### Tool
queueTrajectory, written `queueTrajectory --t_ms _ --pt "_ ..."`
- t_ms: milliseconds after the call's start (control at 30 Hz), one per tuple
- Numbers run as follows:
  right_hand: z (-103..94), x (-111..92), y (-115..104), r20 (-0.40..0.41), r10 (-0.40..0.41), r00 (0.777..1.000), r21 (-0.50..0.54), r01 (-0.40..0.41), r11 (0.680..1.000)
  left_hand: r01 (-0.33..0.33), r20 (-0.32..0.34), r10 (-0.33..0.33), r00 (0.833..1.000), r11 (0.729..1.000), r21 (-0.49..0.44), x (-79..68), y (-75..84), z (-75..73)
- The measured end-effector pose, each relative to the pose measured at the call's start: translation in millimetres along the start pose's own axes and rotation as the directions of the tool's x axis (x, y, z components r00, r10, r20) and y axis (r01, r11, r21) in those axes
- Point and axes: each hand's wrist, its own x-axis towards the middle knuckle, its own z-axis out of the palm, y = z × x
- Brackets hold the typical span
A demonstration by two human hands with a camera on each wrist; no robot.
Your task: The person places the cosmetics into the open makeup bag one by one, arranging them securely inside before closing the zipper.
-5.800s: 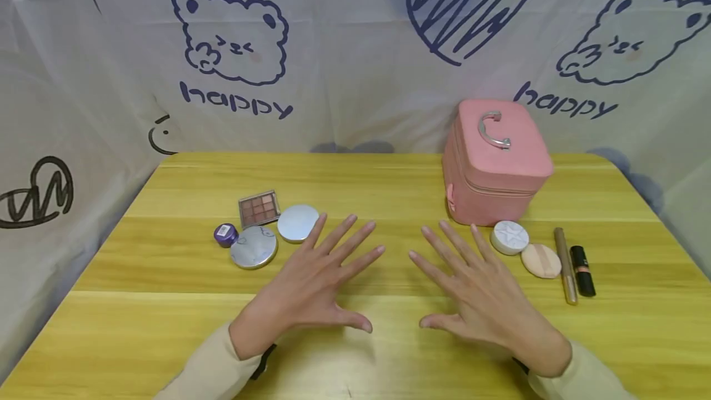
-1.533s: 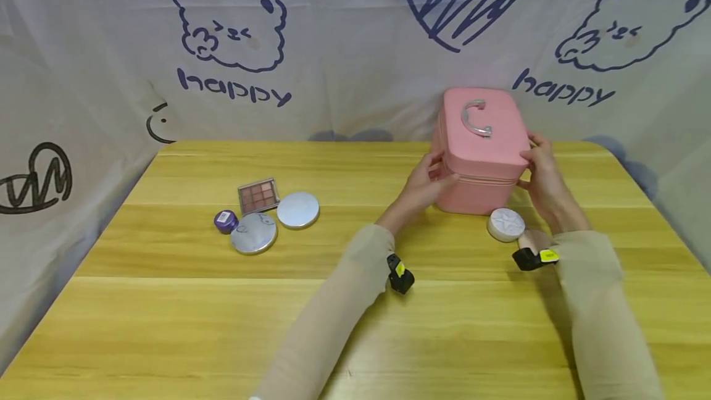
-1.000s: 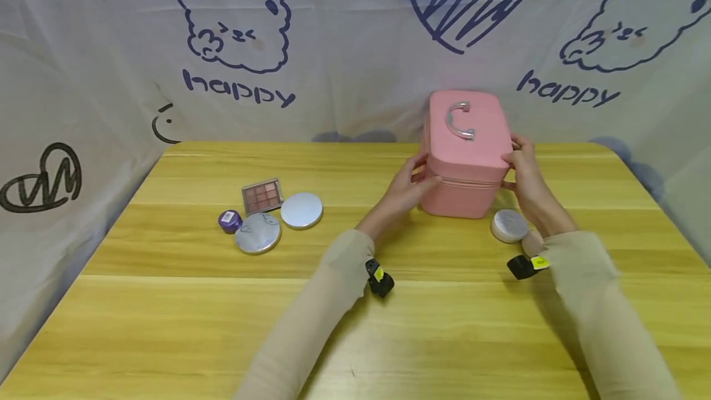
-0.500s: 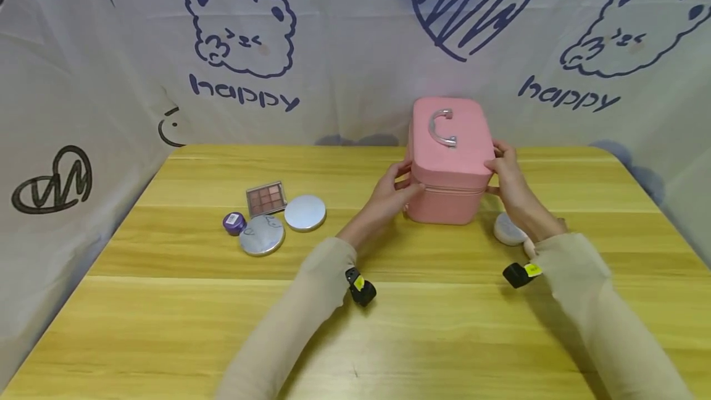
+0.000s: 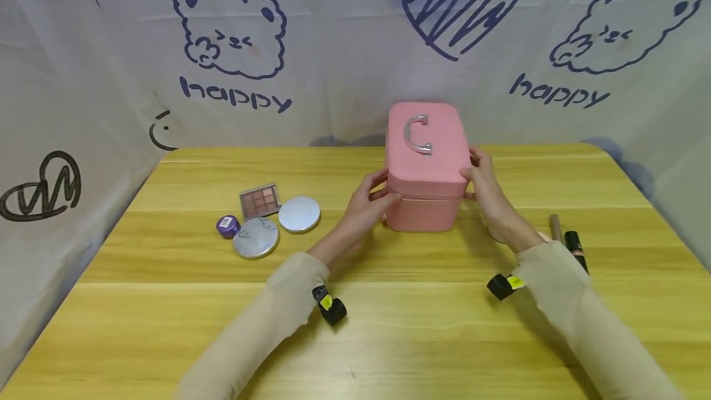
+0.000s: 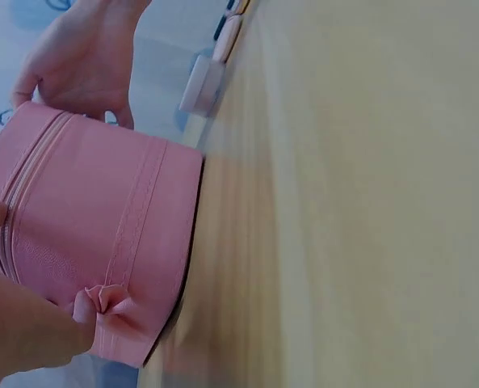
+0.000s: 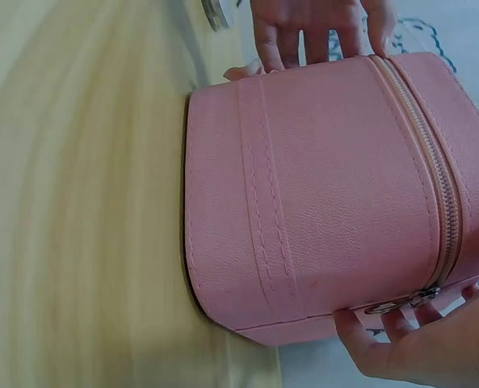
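Note:
A pink zippered makeup case [image 5: 424, 213] stands at the middle back of the table, its silver handle [image 5: 416, 134] on the lid. My left hand [image 5: 363, 205] grips its left side, thumb at the front corner by the zipper. On the opposite side, my right hand [image 5: 489, 193] holds the case, fingers spread around the upper edge. In the right wrist view the zipper pull [image 7: 405, 302] lies beside the right fingers. A small pink side tab [image 6: 106, 297] shows by a left fingertip in the left wrist view. The zipper is closed.
To the left lie an eyeshadow palette [image 5: 260, 202], two round silver compacts [image 5: 299, 215] and a purple-lidded jar [image 5: 228, 226]. Right of the right wrist are a tan tube [image 5: 556, 227] and a black lipstick [image 5: 574, 243]. A white round box [image 6: 200, 85] is mostly hidden by the right hand in the head view.
Both hands, spread over the table at first, took hold of the makeup case at its sides. It has since moved left and slightly nearer, away from the white box.

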Motion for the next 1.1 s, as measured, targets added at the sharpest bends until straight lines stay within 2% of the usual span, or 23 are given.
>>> queueTrajectory --t_ms 133,367,667,900,1100 --pt "7.0 -7 0 0.019 -0.028 0.999 0.002 0.028 1.0 -0.001 0.005 0.001 1.0 0.999 0.034 -10.7 0.4 -6.7" --pt "16.7 -25 -5 0.028 -0.015 0.999 0.006 0.015 1.0 0.023 0.005 -0.023 1.0 0.998 0.065 -32.4 4.0 -13.9" --pt "35.4 -36 -10 0.087 0.002 0.996 0.046 -0.006 0.999 0.006 0.002 -0.006 1.0 1.0 -0.008 -59.1 -1.5 -32.1" --pt "43.0 -43 -13 0.113 -0.016 0.994 0.043 0.011 0.999 -0.005 -0.007 0.005 1.0 1.0 -0.001 -71.9 -1.0 -39.2" --pt "44.9 -46 -12 0.123 -0.039 0.992 0.033 0.036 0.999 -0.003 -0.004 0.003 1.0 1.0 -0.01 -77.0 1.1 -38.9"
